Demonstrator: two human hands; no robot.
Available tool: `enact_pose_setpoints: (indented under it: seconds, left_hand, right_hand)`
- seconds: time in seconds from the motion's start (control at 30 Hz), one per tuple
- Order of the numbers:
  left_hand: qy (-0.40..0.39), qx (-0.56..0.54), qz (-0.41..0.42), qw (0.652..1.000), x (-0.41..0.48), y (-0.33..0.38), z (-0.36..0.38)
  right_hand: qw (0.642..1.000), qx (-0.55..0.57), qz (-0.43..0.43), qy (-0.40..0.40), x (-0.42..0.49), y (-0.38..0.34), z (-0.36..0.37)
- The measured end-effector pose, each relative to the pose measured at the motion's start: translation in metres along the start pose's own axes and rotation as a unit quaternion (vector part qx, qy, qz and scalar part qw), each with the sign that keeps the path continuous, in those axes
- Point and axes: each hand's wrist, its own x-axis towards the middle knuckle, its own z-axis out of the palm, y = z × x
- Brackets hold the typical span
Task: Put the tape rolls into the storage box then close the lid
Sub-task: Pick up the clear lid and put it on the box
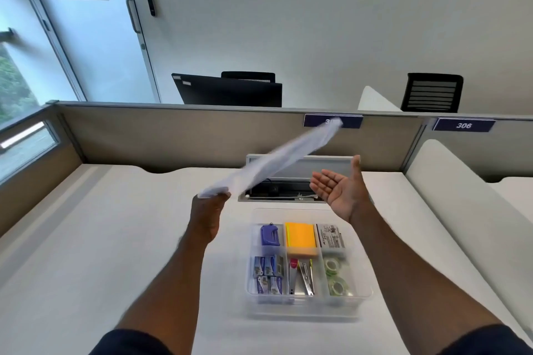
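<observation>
A clear plastic storage box (365,291) with several compartments stands open on the white desk. Two green tape rolls (334,275) lie in its front right compartment. My left hand (208,215) grips one end of the translucent white lid (274,160), which is blurred and held tilted in the air above and behind the box, rising to the right. My right hand (339,189) is open, palm up, fingers apart, just right of the lid and above the box's far edge, holding nothing.
The box also holds a blue stapler (270,235), yellow sticky notes (300,238), staple boxes (266,275), clips and a labelled packet. A cable hatch (284,192) is open behind the box. A grey partition (173,135) bounds the desk at the back.
</observation>
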Motion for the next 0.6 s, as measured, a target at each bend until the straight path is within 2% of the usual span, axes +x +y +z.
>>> enact_pose_setpoints:
  seconds: [0.2,0.27,0.33,0.4,0.47,0.53,0.6]
  left_hand:
    - [-0.048,0.085,0.044,0.994,-0.008,-0.009,-0.003]
    - [-0.066,0.171,0.061,0.981,-0.008,-0.013,-0.007]
    - [-0.066,0.306,0.097,0.945,-0.009,-0.016,-0.010]
    - [-0.053,0.419,0.157,0.892,-0.012,-0.016,-0.010]
    - [-0.054,0.457,0.164,0.873,-0.013,-0.021,-0.011]
    - [-0.051,0.435,0.095,0.894,-0.012,-0.028,-0.012]
    - [-0.051,0.316,-0.006,0.947,-0.013,-0.034,-0.013]
  right_hand:
    - [0.998,0.041,0.042,0.008,-0.007,-0.011,-0.030]
    - [0.998,0.025,0.057,0.011,-0.011,-0.009,-0.044]
    - [0.996,-0.022,0.080,0.015,-0.017,-0.006,-0.054]
    - [0.991,-0.063,0.113,0.024,-0.020,-0.001,-0.063]
    - [0.987,-0.062,0.133,0.060,-0.021,0.005,-0.072]
    - [0.985,-0.066,0.127,0.100,-0.021,0.009,-0.083]
    - [0.983,-0.088,0.106,0.123,-0.024,0.011,-0.095]
